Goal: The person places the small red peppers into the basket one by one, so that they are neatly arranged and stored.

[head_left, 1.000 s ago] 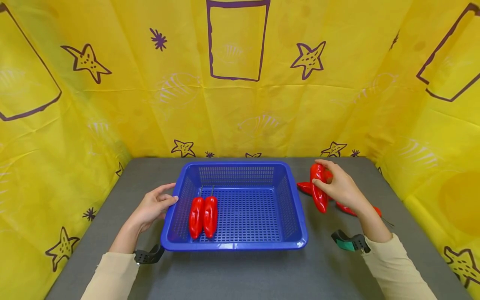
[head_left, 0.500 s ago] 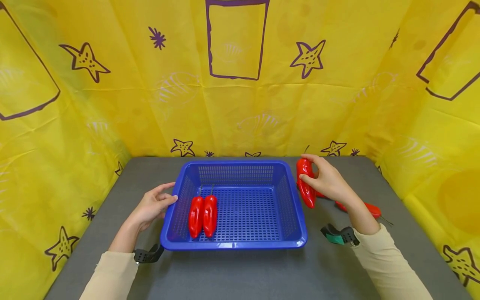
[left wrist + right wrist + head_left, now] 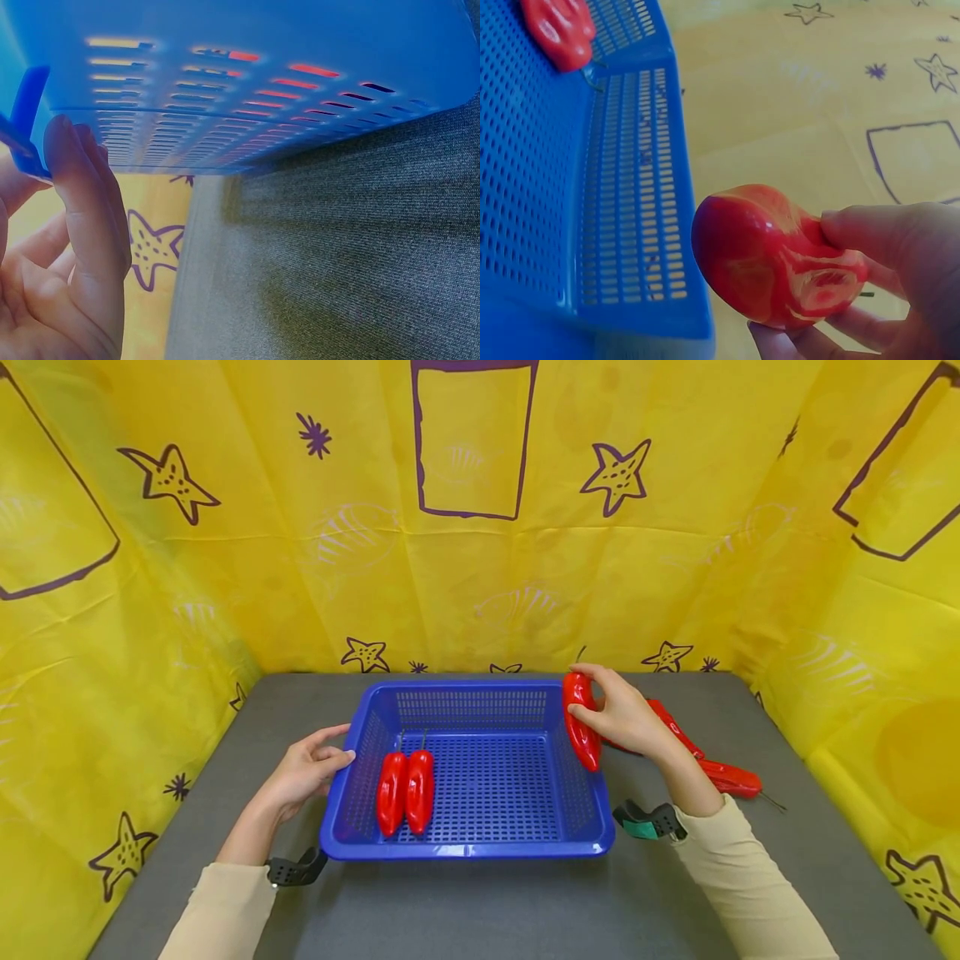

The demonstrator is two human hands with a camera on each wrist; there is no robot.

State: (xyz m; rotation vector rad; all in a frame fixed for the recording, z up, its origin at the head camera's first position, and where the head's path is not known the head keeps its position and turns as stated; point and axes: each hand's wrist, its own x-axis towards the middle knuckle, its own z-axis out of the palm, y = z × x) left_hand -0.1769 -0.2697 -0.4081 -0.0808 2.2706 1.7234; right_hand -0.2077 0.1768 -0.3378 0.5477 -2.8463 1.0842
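Observation:
A blue plastic basket (image 3: 468,852) stands on the grey table, with two red chili peppers (image 3: 391,793) side by side in its left part, stems toward the back. My left hand (image 3: 303,772) pinches the basket's left rim, and the left wrist view shows its fingers (image 3: 86,187) against the outer wall beneath the rim. Between thumb and fingers my right hand (image 3: 618,710) holds another red chili pepper (image 3: 581,727), stem up and tilted, over the basket's right rim. Close up in the right wrist view, that glossy pepper (image 3: 772,259) appears beside the basket wall.
More red chili peppers (image 3: 731,778) lie on the table (image 3: 480,910) to the right of the basket, partly hidden by the right hand and wrist. Yellow patterned cloth (image 3: 480,577) encloses the table at the back and sides.
My right hand has carried its chili pepper leftward from the loose peppers to the basket's right rim. The left hand and the basket have stayed about where they were.

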